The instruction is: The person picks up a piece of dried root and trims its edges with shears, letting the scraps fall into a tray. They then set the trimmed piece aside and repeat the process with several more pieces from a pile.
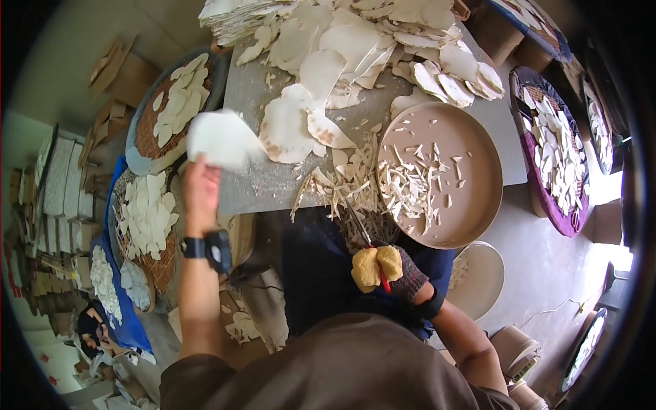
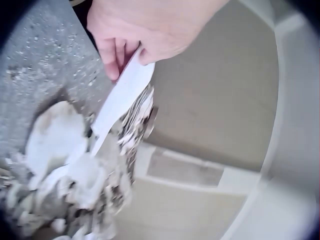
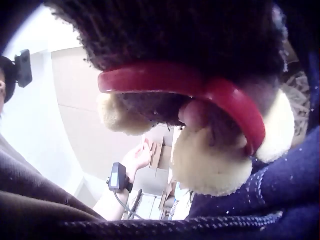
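My bare left hand (image 1: 202,188) pinches the edge of a thin, flat white slice (image 1: 222,139) between thumb and fingers, over the table's left edge. In the left wrist view the slice (image 2: 125,92) hangs down from the fingertips. My right hand (image 1: 410,277), in a dark knit glove, grips red-handled scissors (image 1: 357,222) low in front of my lap. Yellow foam wraps (image 1: 367,268) sit at the fingers and handles. In the right wrist view the red handle loops (image 3: 145,77) curve round the gloved fingers. The blades point toward a heap of cut strips (image 1: 348,184) at the table's front edge.
A round brown tray (image 1: 478,164) with scattered strips stands at the table's right. Larger slices (image 1: 328,41) pile up at the back of the grey table (image 1: 239,188). A white bucket (image 1: 488,273) stands below the tray. Baskets of slices (image 1: 147,212) flank the left side.
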`<state>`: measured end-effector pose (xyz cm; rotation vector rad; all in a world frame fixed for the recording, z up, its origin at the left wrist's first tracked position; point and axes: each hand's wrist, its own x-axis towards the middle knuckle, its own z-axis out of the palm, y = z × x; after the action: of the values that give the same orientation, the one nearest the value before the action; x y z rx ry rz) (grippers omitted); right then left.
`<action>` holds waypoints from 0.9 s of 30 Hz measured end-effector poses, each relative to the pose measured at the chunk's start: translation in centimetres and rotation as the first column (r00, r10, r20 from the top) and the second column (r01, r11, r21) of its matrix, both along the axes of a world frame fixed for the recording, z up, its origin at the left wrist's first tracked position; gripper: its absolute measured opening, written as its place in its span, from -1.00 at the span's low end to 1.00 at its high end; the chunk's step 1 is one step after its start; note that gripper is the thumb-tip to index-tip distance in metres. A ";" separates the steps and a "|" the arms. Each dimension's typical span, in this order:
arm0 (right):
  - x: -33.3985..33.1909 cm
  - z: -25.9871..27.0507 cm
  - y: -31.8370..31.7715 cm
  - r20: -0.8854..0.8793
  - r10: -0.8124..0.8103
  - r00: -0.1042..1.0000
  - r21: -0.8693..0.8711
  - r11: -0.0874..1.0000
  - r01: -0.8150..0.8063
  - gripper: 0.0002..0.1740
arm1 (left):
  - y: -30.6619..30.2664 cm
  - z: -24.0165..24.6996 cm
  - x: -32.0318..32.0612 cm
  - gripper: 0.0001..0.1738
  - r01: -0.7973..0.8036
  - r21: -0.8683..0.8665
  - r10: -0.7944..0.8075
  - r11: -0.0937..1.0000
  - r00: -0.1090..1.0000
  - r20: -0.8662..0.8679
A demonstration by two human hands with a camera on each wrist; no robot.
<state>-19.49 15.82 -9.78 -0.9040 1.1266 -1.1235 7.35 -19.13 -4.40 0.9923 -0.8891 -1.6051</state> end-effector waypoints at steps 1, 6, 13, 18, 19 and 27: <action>0.1 0.0 0.0 0.026 -0.023 0.999 0.000 1.000 0.023 -0.74 | -0.3 2.2 -0.5 -0.57 -0.077 -0.044 0.077 0.996 0.997 -0.001; 0.5 0.6 -0.3 -0.040 -0.005 0.999 -0.093 0.996 0.001 -0.75 | 0.7 3.5 -8.8 -0.63 0.401 -0.186 -0.270 0.897 0.830 0.488; 0.6 2.5 -0.8 -0.204 0.065 0.977 -0.047 0.996 -0.077 -0.70 | 2.5 -2.6 -18.6 -0.50 0.854 -0.457 0.427 0.248 0.327 0.843; 0.6 1.1 0.0 0.083 0.012 0.997 0.038 0.999 -0.015 -0.70 | 0.7 -2.6 -18.6 -0.72 0.863 -0.475 0.420 0.171 0.373 0.828; 0.5 1.0 0.0 0.021 0.027 0.999 0.009 1.000 -0.027 -0.68 | 0.6 -1.6 -17.9 -0.75 0.842 -0.491 0.350 0.224 0.401 0.847; 0.2 1.7 -0.6 -0.271 0.102 0.957 -0.116 0.984 -0.138 -0.71 | 8.8 0.2 -1.5 -0.66 0.059 0.006 -0.059 0.998 0.983 0.176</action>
<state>-19.34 15.19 -8.04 -1.2407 1.2037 -1.0068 5.81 -10.32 -4.16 1.1309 -1.0468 -1.5846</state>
